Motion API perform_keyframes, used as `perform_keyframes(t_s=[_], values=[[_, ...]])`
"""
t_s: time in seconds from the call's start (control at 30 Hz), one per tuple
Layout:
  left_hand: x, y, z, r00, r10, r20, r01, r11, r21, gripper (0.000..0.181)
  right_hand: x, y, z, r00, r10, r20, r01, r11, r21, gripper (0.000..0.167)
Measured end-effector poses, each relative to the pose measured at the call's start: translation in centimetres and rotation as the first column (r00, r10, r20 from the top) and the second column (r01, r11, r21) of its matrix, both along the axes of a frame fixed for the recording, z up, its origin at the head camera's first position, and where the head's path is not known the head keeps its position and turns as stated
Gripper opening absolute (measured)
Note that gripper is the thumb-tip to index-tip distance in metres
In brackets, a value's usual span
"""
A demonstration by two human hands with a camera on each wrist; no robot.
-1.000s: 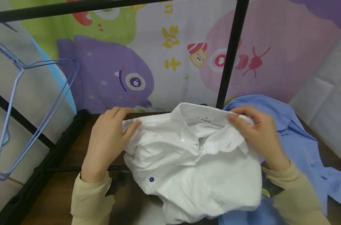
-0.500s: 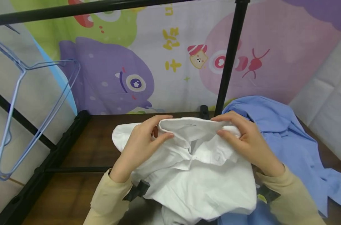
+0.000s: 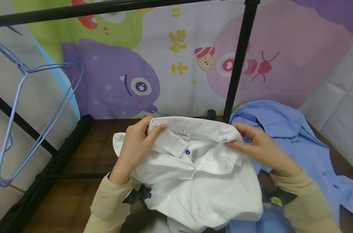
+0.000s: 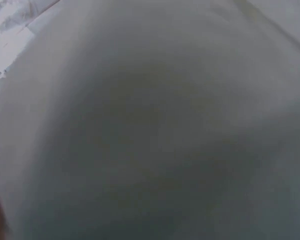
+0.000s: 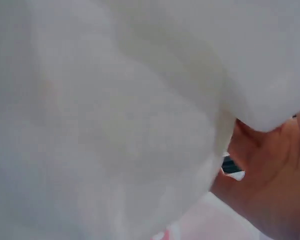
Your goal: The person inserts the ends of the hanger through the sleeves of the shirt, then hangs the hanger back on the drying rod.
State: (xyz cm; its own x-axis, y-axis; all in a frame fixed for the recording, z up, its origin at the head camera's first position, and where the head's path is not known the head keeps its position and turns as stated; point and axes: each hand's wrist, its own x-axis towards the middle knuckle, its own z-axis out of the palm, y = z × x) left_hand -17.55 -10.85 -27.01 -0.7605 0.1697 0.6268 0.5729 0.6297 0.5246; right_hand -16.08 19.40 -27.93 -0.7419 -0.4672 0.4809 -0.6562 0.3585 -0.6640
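A white shirt (image 3: 211,191) with dark blue buttons hangs between my two hands, its collar toward the wall and its size label facing up. My left hand (image 3: 137,144) pinches the left end of the collar between thumb and fingers. At the collar's right end, my right hand (image 3: 256,145) grips the fabric the same way. Close white cloth (image 4: 150,100) fills most of the left wrist view. In the right wrist view the shirt (image 5: 115,110) covers part of my right hand (image 5: 275,185).
A blue shirt (image 3: 304,152) lies on the brown wooden surface (image 3: 86,152) at the right. Light blue hangers (image 3: 14,106) hang at the left from a black rack (image 3: 106,9). A black upright (image 3: 241,58) stands before the cartoon-printed cloth (image 3: 182,90).
My left hand has moved right from the shirt's shoulder area to the collar's left end. The collar has been spread open wider, and its label and a blue button now show.
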Motion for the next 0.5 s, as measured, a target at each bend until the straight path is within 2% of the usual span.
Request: perform_keyframes(t_s=[0.07, 0.13, 0.17, 0.23, 0.3, 0.33, 0.37, 0.4, 0.47, 0.5], values=[[-0.1, 0.0, -0.1, 1.000, -0.009, 0.025, 0.008, 1.000, 0.022, 0.020, 0.2, 0.1, 0.1, 1.000, 0.008, -0.021, -0.010, 0.993, -0.120, 0.021], [-0.2, 0.2, -0.3, 0.999, -0.022, 0.042, 0.020, 0.999, 0.040, 0.019, 0.5, -0.1, 0.2, 1.000, 0.010, -0.021, -0.016, 0.958, -0.287, 0.016], [-0.2, 0.3, -0.4, 0.998, -0.030, 0.050, 0.027, 0.999, 0.046, 0.021, 0.6, -0.3, 0.3, 1.000, 0.012, -0.028, -0.022, 0.924, -0.383, 0.014], [-0.1, 0.5, -0.5, 0.997, -0.054, 0.057, 0.051, 0.997, 0.049, 0.028, 1.0, -0.8, 0.3, 0.998, -0.006, -0.059, -0.029, 0.826, -0.563, 0.011], [0.1, 0.7, -0.4, 0.995, -0.089, 0.052, 0.087, 0.995, 0.046, 0.035, 1.1, -1.3, 0.4, 0.992, -0.047, -0.121, -0.049, 0.730, -0.682, 0.008], [0.2, 0.7, -0.4, 0.992, -0.115, 0.053, 0.113, 0.993, 0.040, 0.037, 1.1, -1.5, 0.3, 0.985, -0.081, -0.153, -0.053, 0.699, -0.713, 0.008], [0.3, 0.6, -0.3, 0.988, -0.145, 0.054, 0.143, 0.989, 0.033, 0.036, 1.1, -1.7, 0.3, 0.978, -0.116, -0.171, -0.048, 0.679, -0.732, 0.008], [0.4, 0.6, -0.2, 0.982, -0.179, 0.062, 0.178, 0.984, 0.024, 0.034, 1.1, -1.8, 0.2, 0.972, -0.152, -0.179, -0.030, 0.676, -0.737, 0.007], [0.5, 0.3, -0.1, 0.967, -0.235, 0.095, 0.237, 0.971, -0.018, 0.034, 0.9, -1.9, -0.1, 0.974, -0.169, -0.151, 0.006, 0.686, -0.727, 0.006], [0.5, 0.2, -0.1, 0.959, -0.255, 0.119, 0.262, 0.964, -0.042, 0.036, 0.7, -1.9, -0.3, 0.982, -0.147, -0.119, 0.019, 0.702, -0.712, 0.004]])
